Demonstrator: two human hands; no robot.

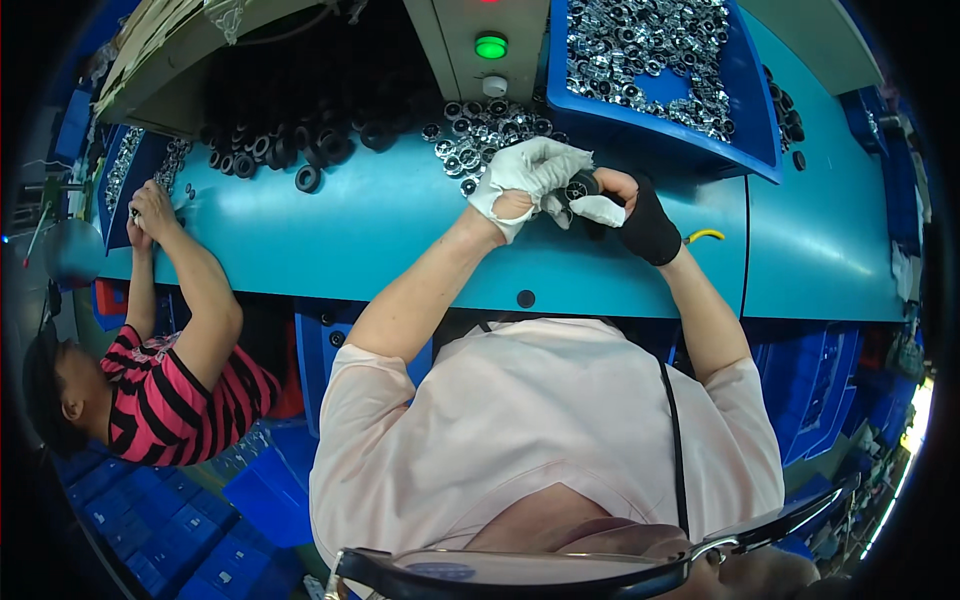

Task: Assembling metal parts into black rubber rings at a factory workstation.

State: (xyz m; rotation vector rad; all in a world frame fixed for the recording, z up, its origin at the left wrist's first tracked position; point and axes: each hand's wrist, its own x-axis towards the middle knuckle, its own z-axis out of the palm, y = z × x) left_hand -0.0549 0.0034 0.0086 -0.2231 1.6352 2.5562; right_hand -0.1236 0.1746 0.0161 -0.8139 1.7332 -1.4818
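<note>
Over the turquoise table my two hands meet around a small black toy wheel [580, 187] with a spoked hub. My left hand [532, 178], in a white glove, is closed with its fingertips against the wheel's left side. From the right, my right hand [634, 208] grips it; this hand wears a black fingerless glove and a white cover on the thumb. The glove and fingers hide part of the wheel. Just behind my left hand lies a heap of shiny chrome wheel hubs [480, 140]. Loose black tyres [308, 178] are spread farther left.
A blue bin [660, 125] full of chrome hubs stands at the far right. A machine housing with a lit green button [491, 46] rises behind. Yellow-handled pliers [706, 236] lie beside my right wrist. A co-worker [190, 390] in stripes handles parts at the left.
</note>
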